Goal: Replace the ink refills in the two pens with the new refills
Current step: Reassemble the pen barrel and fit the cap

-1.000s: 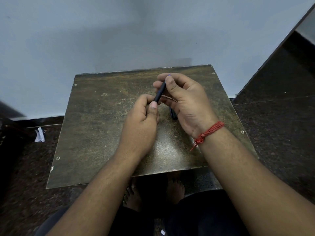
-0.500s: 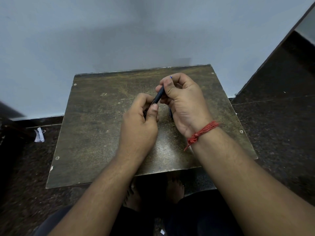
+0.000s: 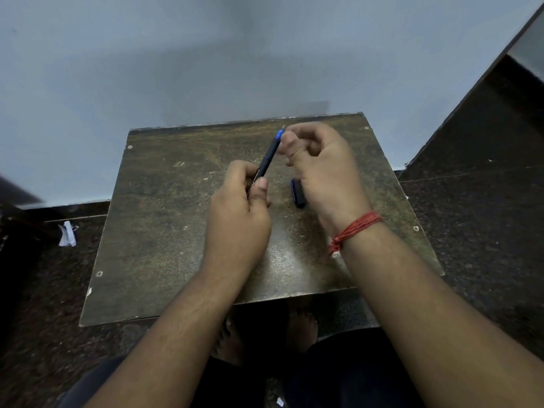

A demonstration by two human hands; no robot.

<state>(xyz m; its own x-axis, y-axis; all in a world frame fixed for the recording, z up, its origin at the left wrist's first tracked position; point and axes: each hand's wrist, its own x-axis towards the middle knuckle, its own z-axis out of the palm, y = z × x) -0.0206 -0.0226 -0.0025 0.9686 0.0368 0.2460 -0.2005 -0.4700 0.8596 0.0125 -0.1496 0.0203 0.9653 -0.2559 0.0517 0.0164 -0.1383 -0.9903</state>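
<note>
My left hand (image 3: 240,214) grips the lower end of a dark pen (image 3: 268,157) that slants up and to the right above the small table (image 3: 164,219). The pen's blue tip section with a thin point shows at the top. My right hand (image 3: 321,169) is curled just right of that tip, thumb close to it, blurred; I cannot tell if it touches the pen or holds anything. A second dark piece with a blue end (image 3: 298,193) lies on the table, partly hidden under my right hand.
The worn brown table stands against a pale wall. Dark speckled floor surrounds it, with a white scrap (image 3: 67,234) on the floor at the left. My bare feet (image 3: 303,325) show beneath the table's near edge.
My right hand has released the pen's upper end and shifted right, uncovering the blue tip. My left hand still holds the pen, now tilted more upright.
</note>
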